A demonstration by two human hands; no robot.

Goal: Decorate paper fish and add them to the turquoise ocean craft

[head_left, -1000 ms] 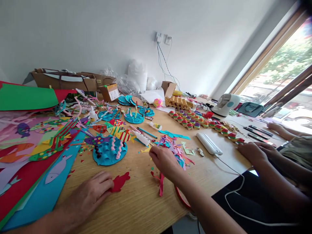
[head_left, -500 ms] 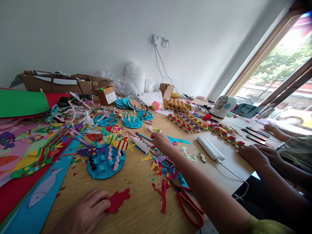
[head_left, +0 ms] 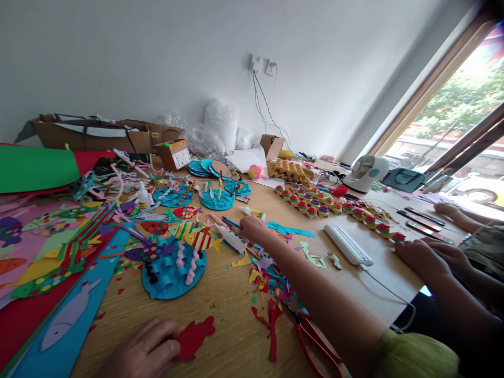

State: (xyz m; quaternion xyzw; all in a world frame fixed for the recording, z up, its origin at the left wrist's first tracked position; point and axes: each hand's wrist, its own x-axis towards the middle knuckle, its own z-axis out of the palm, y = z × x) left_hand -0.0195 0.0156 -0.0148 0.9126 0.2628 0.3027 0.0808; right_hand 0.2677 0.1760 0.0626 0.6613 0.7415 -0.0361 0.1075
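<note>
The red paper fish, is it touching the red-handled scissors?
Apart. The head view shows bare tabletop and a red paper scrap between the red paper fish and the scissors.

Wears a yellow-green sleeve (head_left: pixel 417 357) on the right arm (head_left: pixel 331 294) — short, rounded, ending near the elbow. Leaves forearm and right hand (head_left: pixel 254 231) bare — likewise the left hand (head_left: pixel 147 349).

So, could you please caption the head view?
Left hand touching a red paper fish, right hand near a labelled white bottle.
</note>
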